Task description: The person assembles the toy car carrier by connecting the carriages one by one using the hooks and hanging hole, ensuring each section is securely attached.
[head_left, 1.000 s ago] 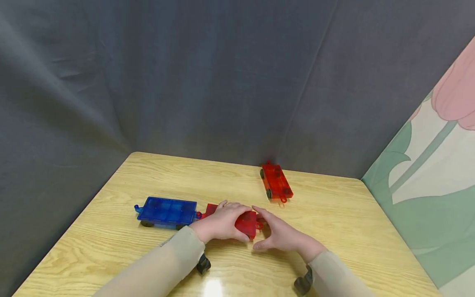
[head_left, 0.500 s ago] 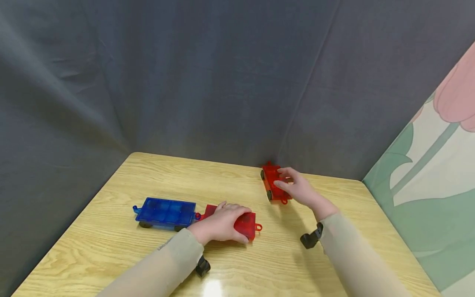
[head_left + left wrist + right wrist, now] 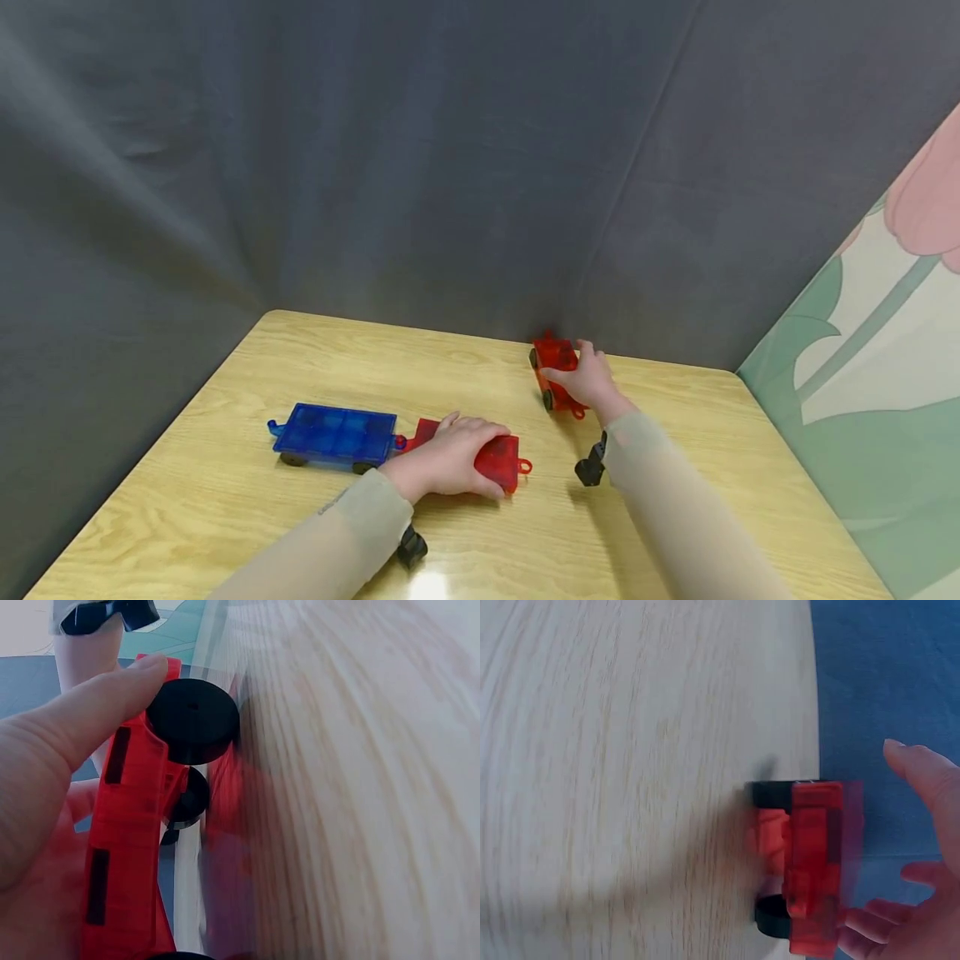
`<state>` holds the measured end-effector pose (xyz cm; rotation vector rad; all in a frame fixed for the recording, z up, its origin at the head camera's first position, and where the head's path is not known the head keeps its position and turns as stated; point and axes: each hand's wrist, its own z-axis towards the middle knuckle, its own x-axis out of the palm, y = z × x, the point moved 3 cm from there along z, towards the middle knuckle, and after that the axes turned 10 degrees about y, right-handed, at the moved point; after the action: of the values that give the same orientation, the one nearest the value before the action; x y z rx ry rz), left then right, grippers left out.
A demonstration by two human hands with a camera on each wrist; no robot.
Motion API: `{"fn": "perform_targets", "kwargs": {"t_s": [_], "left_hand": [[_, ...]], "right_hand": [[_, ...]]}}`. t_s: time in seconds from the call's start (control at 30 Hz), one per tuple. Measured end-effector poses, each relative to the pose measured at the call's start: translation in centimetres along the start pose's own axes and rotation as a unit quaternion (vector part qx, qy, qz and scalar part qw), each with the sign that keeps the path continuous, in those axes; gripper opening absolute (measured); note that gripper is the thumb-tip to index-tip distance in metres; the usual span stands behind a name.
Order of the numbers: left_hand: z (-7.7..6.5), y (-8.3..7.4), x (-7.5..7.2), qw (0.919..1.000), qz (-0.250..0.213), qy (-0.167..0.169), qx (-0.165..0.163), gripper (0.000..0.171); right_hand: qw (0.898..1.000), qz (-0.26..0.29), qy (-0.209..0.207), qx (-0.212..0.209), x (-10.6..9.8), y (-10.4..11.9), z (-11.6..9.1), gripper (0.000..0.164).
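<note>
In the head view, my left hand (image 3: 453, 458) grips a translucent red toy train car (image 3: 498, 463) that stands on its wheels on the table. The left wrist view has my thumb against the side of this red car (image 3: 124, 840), above a black wheel. A blue train car (image 3: 337, 433) sits to its left, the two coupled or touching at the ends. Farther back, my right hand (image 3: 588, 379) reaches over a second red train car (image 3: 555, 358). From the right wrist, that car (image 3: 817, 862) shows with thumb and fingers spread around it, not clasped.
The wooden table (image 3: 675, 500) has its back edge along a dark grey curtain (image 3: 450, 167); the rear red car stands close to that edge. Flower-printed cloth (image 3: 885, 400) hangs at the right. A black wrist camera (image 3: 591, 467) sits under the right sleeve.
My right hand has left the front red car's right end and moved back to the rear red car, its fingers now over it. The left hand keeps its grip in place.
</note>
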<state>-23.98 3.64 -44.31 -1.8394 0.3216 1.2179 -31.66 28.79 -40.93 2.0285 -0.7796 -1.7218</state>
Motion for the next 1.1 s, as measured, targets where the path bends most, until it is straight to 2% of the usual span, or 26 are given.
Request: {"fn": "perform_targets", "kwargs": {"t_s": [0.43, 0.73, 0.93, 1.1], "left_hand": [[0.2, -0.4, -0.3, 1.0, 0.006, -0.002, 0.0, 0.082], [-0.1, -0.6, -0.3, 1.0, 0.006, 0.0, -0.002, 0.083], [-0.1, -0.4, -0.2, 1.0, 0.006, 0.001, -0.005, 0.082], [-0.2, -0.3, -0.1, 1.0, 0.001, 0.0, -0.003, 0.082]], "right_hand": [[0.999, -0.018, -0.014, 0.035, 1.4, 0.2, 1.0, 0.106], [0.999, -0.01, -0.033, 0.036, 1.6, 0.2, 0.9, 0.098], [0.999, -0.017, -0.037, 0.024, 1.4, 0.4, 0.6, 0.099], [0.999, -0.009, -0.032, -0.015, 0.5, 0.8, -0.7, 0.1]]}}
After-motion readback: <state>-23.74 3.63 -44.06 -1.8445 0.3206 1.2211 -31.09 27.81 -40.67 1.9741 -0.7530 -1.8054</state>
